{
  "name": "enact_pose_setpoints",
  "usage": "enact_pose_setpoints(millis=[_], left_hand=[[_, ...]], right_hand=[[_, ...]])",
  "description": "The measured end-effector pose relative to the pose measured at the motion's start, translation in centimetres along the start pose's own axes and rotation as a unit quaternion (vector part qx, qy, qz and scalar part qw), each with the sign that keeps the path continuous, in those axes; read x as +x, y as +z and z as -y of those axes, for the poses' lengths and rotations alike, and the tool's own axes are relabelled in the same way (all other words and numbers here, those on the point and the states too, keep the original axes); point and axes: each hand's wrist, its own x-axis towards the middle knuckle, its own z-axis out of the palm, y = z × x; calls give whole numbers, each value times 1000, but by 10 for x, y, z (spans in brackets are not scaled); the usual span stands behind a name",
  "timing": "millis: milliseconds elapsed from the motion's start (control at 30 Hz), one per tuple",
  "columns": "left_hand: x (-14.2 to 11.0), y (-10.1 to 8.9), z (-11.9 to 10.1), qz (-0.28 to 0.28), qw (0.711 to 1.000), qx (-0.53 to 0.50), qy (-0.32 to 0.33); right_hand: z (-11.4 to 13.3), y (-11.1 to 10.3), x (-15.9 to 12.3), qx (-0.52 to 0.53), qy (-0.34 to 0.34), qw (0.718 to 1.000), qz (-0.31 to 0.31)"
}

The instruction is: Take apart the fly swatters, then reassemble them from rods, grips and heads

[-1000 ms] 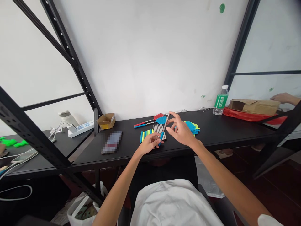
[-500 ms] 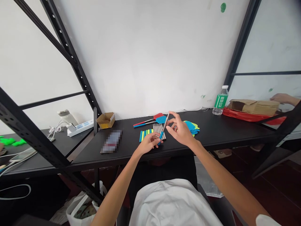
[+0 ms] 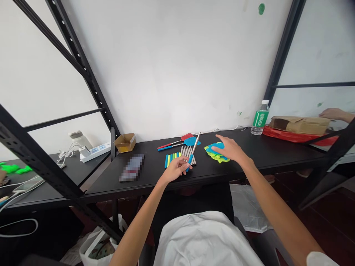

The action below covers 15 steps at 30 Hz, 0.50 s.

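Observation:
My left hand (image 3: pixel 178 167) is closed around the blue grip of a fly swatter handle (image 3: pixel 195 144), whose bare metal rod tilts up to the right. My right hand (image 3: pixel 230 148) is over a pile of blue and yellow-green fly swatter heads (image 3: pixel 215 154), fingers stretched out and apart; whether they touch the pile I cannot tell. Between the hands and the wall lie a row of metal rods (image 3: pixel 186 152) and a row of blue, green and yellow grips (image 3: pixel 172 158). Behind them rest a blue fly swatter (image 3: pixel 190 141) and a red fly swatter (image 3: pixel 186 136).
On the black table (image 3: pixel 155 177) stand a small open cardboard box (image 3: pixel 124 143) and a blurred-out phone-like object (image 3: pixel 132 167) at left. A water bottle (image 3: pixel 260 118) stands at the back right, by a cardboard box (image 3: pixel 302 125) on red plastic. Black shelf posts rise at both sides.
My right hand has left the tip of the metal rod and moved right, over the fly swatter heads. My left hand keeps the handle in nearly the same place.

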Motion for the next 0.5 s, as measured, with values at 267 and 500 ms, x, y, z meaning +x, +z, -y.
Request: enact_pose_setpoints(millis=[267,500], left_hand=[[1,-1,2,1,1000,2,2],[0,-1,1,0,1000,3,1]], right_hand=[[-20,24,6,-51,73,989,116],[-16,18,4,-34,72,991,109]])
